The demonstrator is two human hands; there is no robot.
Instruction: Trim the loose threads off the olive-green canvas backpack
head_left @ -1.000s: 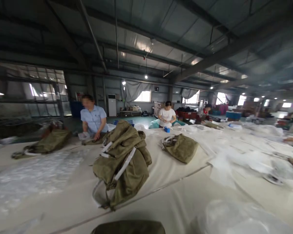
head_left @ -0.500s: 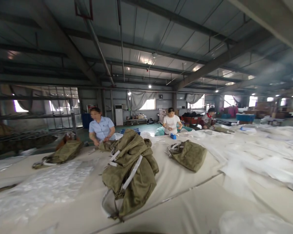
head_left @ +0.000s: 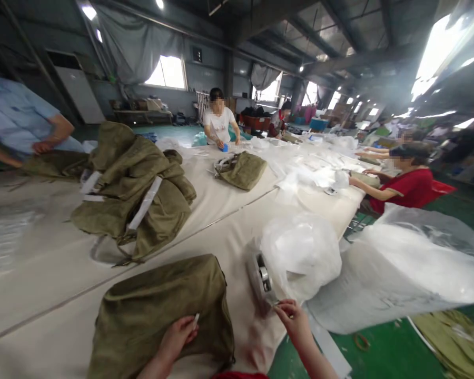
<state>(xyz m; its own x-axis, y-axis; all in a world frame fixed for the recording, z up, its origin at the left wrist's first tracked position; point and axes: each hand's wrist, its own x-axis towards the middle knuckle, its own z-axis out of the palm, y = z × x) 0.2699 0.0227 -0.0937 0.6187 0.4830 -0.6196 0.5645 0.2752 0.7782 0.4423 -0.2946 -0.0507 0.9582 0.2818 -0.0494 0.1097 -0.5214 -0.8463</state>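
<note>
My left hand (head_left: 179, 335) is closed on a small white piece (head_left: 196, 319) that sticks up between thumb and fingers. Beneath that hand an olive-green fabric bag (head_left: 158, 289) lies flat at the table's near side. With fingertips pinched together, my right hand (head_left: 293, 317) is at the near end of a grey tape dispenser (head_left: 259, 276). What those fingers hold, if anything, is too small to make out. A clear plastic bag (head_left: 302, 250) bulges against the dispenser's right side.
Piled olive bags (head_left: 138, 184) with white strips stand at left; another olive bag (head_left: 243, 171) lies farther back. A large filled plastic sack (head_left: 403, 263) stands beyond the table's right edge. Co-workers in blue (head_left: 19, 116), white (head_left: 220, 123) and red (head_left: 405, 189) work around the table.
The view has swung right and down. Both my hands, the near olive bag and the tape dispenser now show, and the bag pile appears farther left.
</note>
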